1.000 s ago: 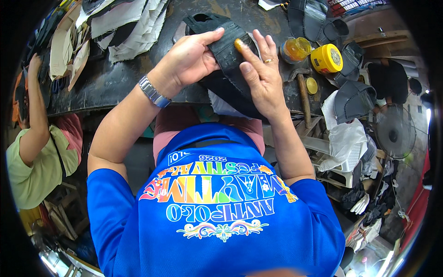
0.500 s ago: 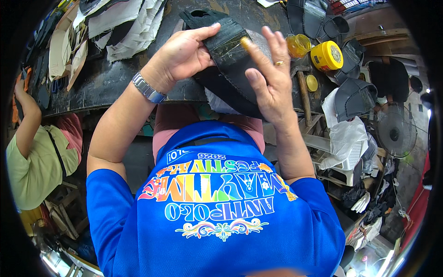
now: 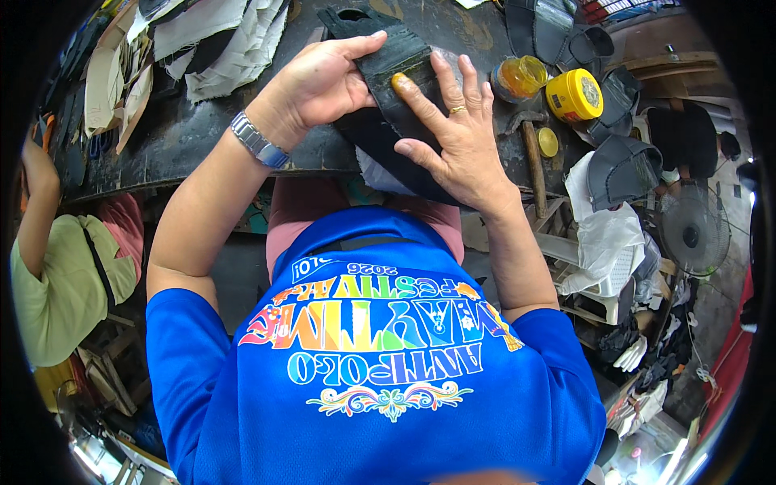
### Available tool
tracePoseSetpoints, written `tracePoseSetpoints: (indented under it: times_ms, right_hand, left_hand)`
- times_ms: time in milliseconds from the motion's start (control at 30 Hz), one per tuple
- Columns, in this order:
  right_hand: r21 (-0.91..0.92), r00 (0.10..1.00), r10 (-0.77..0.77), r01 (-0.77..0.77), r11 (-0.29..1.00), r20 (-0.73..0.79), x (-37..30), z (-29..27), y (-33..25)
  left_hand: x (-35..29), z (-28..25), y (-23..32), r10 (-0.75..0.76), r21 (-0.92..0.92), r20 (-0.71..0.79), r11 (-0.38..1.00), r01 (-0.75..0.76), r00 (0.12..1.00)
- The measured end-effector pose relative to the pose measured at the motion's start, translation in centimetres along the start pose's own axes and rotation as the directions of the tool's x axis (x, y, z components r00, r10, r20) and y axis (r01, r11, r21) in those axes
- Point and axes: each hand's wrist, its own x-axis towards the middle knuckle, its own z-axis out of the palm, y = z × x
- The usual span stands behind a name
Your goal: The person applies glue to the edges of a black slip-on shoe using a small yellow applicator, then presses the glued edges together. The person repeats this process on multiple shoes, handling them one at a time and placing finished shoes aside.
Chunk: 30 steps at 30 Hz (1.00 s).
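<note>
My left hand (image 3: 323, 89) is closed on the edge of a black stitched shoe upper (image 3: 400, 56), thumb on top and the other fingers partly beneath it. My right hand (image 3: 461, 141) is open over the same piece, its fingers spread. A yellow-brown smear, like glue, coats the right index fingertip, which rests on or just above the dark surface. Below, the upper's lower part hangs at the table's front edge, partly hidden by my right hand.
Right of my hands stand an open jar (image 3: 519, 78) with amber contents and a yellow tub (image 3: 575, 96). A hammer (image 3: 533, 166) and a yellow lid (image 3: 547, 143) lie nearby. Fabric scraps (image 3: 238, 52) cover the table's left. A person (image 3: 69, 279) sits at far left.
My right hand has moved left and lowered onto the shoe upper, its smeared index fingertip shifting left across it. My left hand keeps its grip almost unmoved.
</note>
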Motion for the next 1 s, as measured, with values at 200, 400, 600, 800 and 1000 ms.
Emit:
tracePoseSetpoints:
  times_ms: [200,400,600,800,1000]
  right_hand:
    - [-0.151,0.995,-0.090,0.096,0.984,0.051,0.8,-0.4,0.0]
    - [-0.123,0.985,-0.162,0.169,0.978,0.066,0.6,-0.8,0.7]
    - [0.137,0.957,0.033,0.007,0.991,-0.287,-0.1,-1.0,2.5]
    - [-0.215,0.993,0.061,-0.080,0.973,-0.098,-0.7,-0.8,1.6]
    - [-0.238,0.998,-0.056,0.059,0.969,0.021,-0.3,-1.1,0.5]
  left_hand:
    - [-0.2,0.4,0.2,-0.018,0.034,0.009,0.999,0.018,1.000]
    - [0.1,-0.4,-0.1,-0.016,0.034,-0.038,0.999,0.017,0.999]
    - [0.6,-1.8,0.4,-0.050,-0.073,0.264,0.995,0.072,0.963]
    - [0.1,-0.9,0.1,-0.006,0.043,-0.012,0.999,0.007,1.000]
    - [0.1,-0.5,0.4,-0.027,0.032,0.015,0.999,0.027,1.000]
